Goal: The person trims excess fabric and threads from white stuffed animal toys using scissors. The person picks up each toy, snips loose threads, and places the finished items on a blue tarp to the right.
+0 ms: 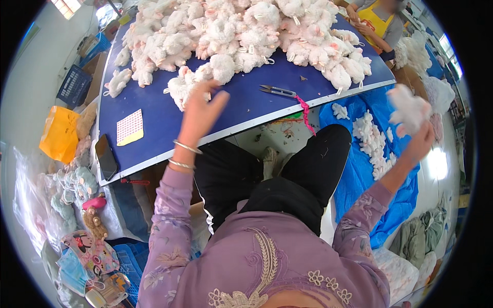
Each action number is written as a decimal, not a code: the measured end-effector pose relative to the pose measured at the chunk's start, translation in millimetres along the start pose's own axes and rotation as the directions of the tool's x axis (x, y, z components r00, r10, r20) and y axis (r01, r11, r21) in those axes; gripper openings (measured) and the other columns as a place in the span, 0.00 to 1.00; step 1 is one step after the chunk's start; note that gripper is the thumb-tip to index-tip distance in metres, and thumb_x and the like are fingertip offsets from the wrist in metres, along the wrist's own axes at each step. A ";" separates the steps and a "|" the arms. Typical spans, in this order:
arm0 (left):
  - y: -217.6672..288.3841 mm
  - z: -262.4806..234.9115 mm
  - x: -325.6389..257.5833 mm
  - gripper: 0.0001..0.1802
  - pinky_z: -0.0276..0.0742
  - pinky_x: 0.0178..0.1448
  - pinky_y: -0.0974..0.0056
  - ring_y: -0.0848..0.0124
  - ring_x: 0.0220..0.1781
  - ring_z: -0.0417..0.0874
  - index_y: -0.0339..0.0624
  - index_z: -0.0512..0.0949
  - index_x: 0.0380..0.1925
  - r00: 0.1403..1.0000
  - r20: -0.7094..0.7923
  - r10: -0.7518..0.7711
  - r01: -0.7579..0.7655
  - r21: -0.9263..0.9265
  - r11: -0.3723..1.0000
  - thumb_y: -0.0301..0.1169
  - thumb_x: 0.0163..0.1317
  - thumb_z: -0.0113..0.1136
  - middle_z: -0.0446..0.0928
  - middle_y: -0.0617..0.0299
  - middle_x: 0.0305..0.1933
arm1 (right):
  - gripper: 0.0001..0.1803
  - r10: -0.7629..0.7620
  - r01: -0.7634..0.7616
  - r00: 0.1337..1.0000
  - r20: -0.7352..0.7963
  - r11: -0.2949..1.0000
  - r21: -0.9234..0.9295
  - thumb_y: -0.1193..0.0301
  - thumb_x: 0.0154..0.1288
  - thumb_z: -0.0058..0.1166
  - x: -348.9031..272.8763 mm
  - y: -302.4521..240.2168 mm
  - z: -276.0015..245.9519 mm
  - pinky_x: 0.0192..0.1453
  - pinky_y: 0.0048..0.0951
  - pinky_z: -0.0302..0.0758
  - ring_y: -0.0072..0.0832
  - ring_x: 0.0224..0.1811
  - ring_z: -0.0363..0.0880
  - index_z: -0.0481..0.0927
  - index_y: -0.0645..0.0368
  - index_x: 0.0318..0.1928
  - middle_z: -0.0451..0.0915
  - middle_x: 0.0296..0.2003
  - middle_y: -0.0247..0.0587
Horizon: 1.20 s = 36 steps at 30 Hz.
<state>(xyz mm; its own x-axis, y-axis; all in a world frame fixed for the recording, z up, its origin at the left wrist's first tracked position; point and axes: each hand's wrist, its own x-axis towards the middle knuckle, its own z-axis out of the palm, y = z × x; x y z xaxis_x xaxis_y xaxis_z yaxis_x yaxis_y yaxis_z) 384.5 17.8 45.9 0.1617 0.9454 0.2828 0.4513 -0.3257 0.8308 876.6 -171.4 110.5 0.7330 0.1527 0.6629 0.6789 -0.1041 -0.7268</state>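
Note:
My right hand [422, 141] is out at the right, its fingers closed on a small white plush toy [408, 109] with pink parts, slightly blurred. It is above a blue plastic sheet [377, 218] with several more white plush pieces [372, 141] on it. My left hand [201, 114] reaches over the blue table, thumb apart from the fingers. Its fingertips are at a white plush toy [179, 91] by the near edge of a big pile of fluffy toys [215, 31]; the hand partly covers that toy. Thread snips [277, 91] with a pink cord lie right of my left hand.
On the blue table [154, 100] are a sticker sheet [130, 127] and a dark phone [106, 156] at the left corner. A person in a yellow apron [374, 23] is at the far right. Blue crates [75, 86], a yellow bag [60, 134] and more plush toys crowd the left.

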 end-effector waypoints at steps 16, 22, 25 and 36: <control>-17.1 -39.5 -7.0 0.09 0.75 0.42 0.70 0.77 0.37 0.76 0.39 0.72 0.43 0.903 -0.361 -0.231 -0.174 -0.801 0.572 0.23 0.63 0.52 0.73 0.66 0.37 | 0.09 -0.158 -0.454 0.337 0.928 0.836 0.307 0.69 0.69 0.51 -181.7 -95.9 75.2 0.39 0.20 0.72 0.18 0.33 0.77 0.78 0.63 0.38 0.79 0.34 0.32; 51.5 45.7 -52.9 0.10 0.73 0.52 0.69 0.75 0.47 0.75 0.39 0.69 0.49 0.991 0.057 -0.122 0.089 -0.958 0.272 0.28 0.70 0.47 0.73 0.64 0.44 | 0.21 -0.176 -0.829 0.142 0.974 0.517 0.214 0.58 0.74 0.43 -219.9 -145.6 95.6 0.38 0.22 0.73 0.22 0.35 0.79 0.69 0.61 0.56 0.79 0.39 0.36; 55.4 69.3 -65.1 0.11 0.73 0.53 0.67 0.74 0.49 0.75 0.39 0.70 0.50 0.984 0.161 -0.083 0.176 -0.955 0.239 0.29 0.71 0.47 0.74 0.62 0.47 | 0.18 -0.102 -0.756 0.346 0.933 0.559 0.341 0.65 0.72 0.47 -230.2 -149.3 103.8 0.34 0.18 0.70 0.16 0.32 0.74 0.71 0.65 0.55 0.78 0.38 0.34; 43.0 71.5 -72.0 0.09 0.77 0.38 0.72 0.77 0.36 0.80 0.36 0.75 0.45 0.961 0.239 -0.142 0.273 -0.908 0.317 0.29 0.70 0.50 0.80 0.60 0.38 | 0.17 0.121 -0.864 0.408 0.905 0.371 0.340 0.66 0.73 0.45 -213.3 -118.4 103.6 0.40 0.22 0.76 0.21 0.39 0.81 0.75 0.67 0.53 0.81 0.42 0.37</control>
<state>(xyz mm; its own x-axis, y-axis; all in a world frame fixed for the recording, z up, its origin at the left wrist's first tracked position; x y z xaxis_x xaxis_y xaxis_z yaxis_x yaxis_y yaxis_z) 455.0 -64.8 27.0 0.3010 0.9528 0.0396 -0.6101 0.1605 0.7759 635.5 -89.8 36.5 0.3426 0.9393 0.0197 -0.3955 0.1632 -0.9038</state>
